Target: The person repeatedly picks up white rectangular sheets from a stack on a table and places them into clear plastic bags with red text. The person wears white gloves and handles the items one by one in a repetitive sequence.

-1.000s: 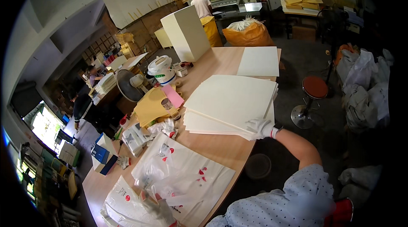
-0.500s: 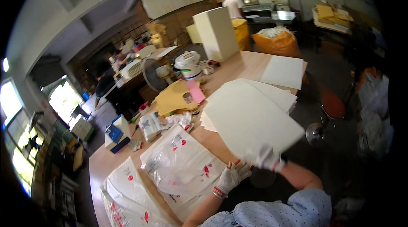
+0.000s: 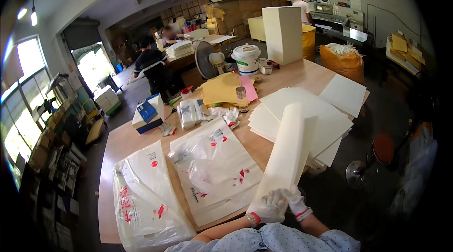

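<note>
A large off-white paper sheet [image 3: 283, 150] lies curled lengthwise along the near table edge, its right side bent over. My left hand [image 3: 272, 208], in a white glove with bare fingertips, lies on the sheet's near end with fingers outstretched. Beside it, nearly touching, my right hand [image 3: 297, 203], gloved too, grips the sheet's bent near edge; its fingertips are partly hidden. Behind the curled sheet is a fanned stack of similar sheets [image 3: 325, 115]. Left of my hands lie white plastic bags with red print [image 3: 222, 200] and another printed bag [image 3: 141, 205].
The wooden table [image 3: 109, 176] also bears a glass jar [image 3: 241, 100], yellow paper [image 3: 219, 90], a white bucket [image 3: 246, 59], a fan [image 3: 206, 61], a box [image 3: 147, 114] and a tall white block [image 3: 282, 35]. A red stool [image 3: 382, 149] stands to the right. Other people work farther back.
The flat sheet in my right hand has moved off the stack and toward me, and is now curled. My hands have come together on its near end. The view has turned left.
</note>
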The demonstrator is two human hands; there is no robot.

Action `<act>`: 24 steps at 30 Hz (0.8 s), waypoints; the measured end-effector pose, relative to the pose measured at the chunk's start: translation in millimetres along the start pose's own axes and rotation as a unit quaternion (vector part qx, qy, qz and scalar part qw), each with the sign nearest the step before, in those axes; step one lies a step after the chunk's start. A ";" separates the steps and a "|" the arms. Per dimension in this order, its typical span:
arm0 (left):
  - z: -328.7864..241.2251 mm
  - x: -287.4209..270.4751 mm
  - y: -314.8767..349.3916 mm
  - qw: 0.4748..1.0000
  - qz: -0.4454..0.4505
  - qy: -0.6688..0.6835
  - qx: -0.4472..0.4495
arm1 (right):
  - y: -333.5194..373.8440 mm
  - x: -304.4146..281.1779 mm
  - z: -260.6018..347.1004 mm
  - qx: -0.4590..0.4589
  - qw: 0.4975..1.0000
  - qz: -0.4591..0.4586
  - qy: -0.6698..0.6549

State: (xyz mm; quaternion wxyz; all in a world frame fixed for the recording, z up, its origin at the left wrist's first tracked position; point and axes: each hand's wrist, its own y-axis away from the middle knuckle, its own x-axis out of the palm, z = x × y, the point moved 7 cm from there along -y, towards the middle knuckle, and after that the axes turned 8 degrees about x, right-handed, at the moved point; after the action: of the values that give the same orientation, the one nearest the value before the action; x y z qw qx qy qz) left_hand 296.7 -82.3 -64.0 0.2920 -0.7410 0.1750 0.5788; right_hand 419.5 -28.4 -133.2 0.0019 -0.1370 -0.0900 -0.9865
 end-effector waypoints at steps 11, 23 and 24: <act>199.1 -190.6 122.1 0.871 -0.259 0.279 -0.310 | 48.3 3.2 115.2 -0.172 0.935 -0.052 0.305; 333.1 -89.4 82.8 0.511 -0.271 0.749 -0.323 | 65.7 59.7 97.6 -0.197 0.763 0.131 0.601; 350.6 -75.4 81.6 0.532 -0.244 0.725 -0.363 | 62.5 68.4 83.5 -0.193 0.686 0.150 0.686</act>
State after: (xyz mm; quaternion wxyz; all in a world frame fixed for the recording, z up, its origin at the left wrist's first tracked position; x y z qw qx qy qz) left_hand -37.2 71.8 -66.3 -0.0996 -0.9625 -0.0867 -0.2370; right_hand 378.1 -73.5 -24.7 0.1847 0.5685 0.1504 -0.7874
